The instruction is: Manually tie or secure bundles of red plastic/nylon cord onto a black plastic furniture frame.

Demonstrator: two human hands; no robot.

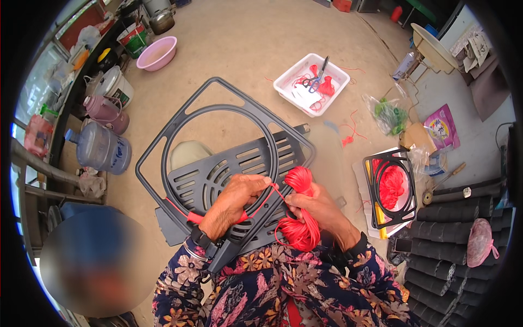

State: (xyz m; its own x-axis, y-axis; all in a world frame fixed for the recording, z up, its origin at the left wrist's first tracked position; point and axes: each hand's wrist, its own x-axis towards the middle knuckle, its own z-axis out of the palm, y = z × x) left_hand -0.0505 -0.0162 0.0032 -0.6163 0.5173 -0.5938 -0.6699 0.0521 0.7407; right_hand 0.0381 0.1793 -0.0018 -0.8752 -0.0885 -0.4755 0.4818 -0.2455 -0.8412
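Red cord point(276, 188) is being pinched by the left hand point(239, 192) at the black frame point(272, 152) before the floral jacket point(259, 283), while its bundle point(299, 231) is being gripped by the right hand point(320, 208), steady tension apparently being needed for snug wraps.

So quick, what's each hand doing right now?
Left hand: closed, pinching red cord at the black frame.
Right hand: closed, holding the cord bundle.

We find the floor point(229, 49) softly, fairly evenly lit, pale daylight showing at the window point(39, 92) past its left edge; lines bow outward, and a round blur point(98, 261) covers its near-left corner.
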